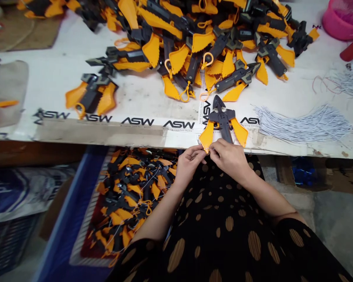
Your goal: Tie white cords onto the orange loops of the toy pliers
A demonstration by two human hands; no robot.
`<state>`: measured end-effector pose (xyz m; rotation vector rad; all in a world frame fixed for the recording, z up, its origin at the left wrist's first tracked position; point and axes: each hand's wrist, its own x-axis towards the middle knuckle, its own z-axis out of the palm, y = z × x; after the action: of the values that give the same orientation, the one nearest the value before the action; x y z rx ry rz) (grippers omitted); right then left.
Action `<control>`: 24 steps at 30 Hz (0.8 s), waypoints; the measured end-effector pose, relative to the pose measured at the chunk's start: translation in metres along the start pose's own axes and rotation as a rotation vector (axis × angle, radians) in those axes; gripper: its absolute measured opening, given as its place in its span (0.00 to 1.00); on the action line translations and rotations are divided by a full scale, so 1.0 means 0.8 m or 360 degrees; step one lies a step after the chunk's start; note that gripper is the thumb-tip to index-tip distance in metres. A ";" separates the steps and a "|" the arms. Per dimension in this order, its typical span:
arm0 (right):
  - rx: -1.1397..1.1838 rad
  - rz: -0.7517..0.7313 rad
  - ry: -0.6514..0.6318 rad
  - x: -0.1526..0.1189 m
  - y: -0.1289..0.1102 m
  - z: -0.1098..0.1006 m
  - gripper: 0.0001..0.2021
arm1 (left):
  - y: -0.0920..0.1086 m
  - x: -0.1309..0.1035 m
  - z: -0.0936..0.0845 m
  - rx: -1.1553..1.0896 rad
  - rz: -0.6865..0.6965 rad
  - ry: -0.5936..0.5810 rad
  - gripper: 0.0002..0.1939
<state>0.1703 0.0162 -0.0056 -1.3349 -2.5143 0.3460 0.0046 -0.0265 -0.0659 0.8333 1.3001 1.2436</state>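
Note:
A dark grey and orange plastic toy (224, 117), shaped like a winged dagger, lies at the table's front edge with its pointed end facing away from me. At its near end, my left hand (190, 161) is closed in a pinch by the tip of the left orange wing. My right hand (231, 158) is also pinched, its knuckles covering the toy's lower end. Between the fingertips of both hands runs a short piece of thin white string (208, 149), at the orange tip. The fingers hide most of that string.
Several similar toys form a heap (191, 51) at the back of the table (61, 70); one toy (91, 94) lies apart on the left. A bundle of white strings (302, 124) is at right, a pink basket (344, 21) behind. Below, a blue crate (66, 211) holds more toys.

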 end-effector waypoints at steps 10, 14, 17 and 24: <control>0.0169 0.0011 -0.0077 0.008 -0.005 -0.002 0.09 | -0.003 0.003 -0.002 -0.0118 -0.0038 -0.0011 0.23; 0.0152 0.0049 -0.0100 0.010 -0.007 -0.003 0.10 | 0.000 0.004 -0.002 -0.0152 -0.0038 -0.0013 0.22; 0.0059 0.0164 -0.0086 0.010 -0.005 -0.006 0.12 | 0.000 0.005 -0.002 -0.0187 -0.0053 -0.0034 0.22; 0.0063 0.0034 -0.0119 0.012 0.001 -0.002 0.14 | -0.009 0.009 -0.003 -0.0261 -0.0072 -0.0037 0.25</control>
<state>0.1667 0.0246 -0.0031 -1.3585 -2.5416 0.4557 0.0022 -0.0215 -0.0746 0.6959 1.1749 1.2822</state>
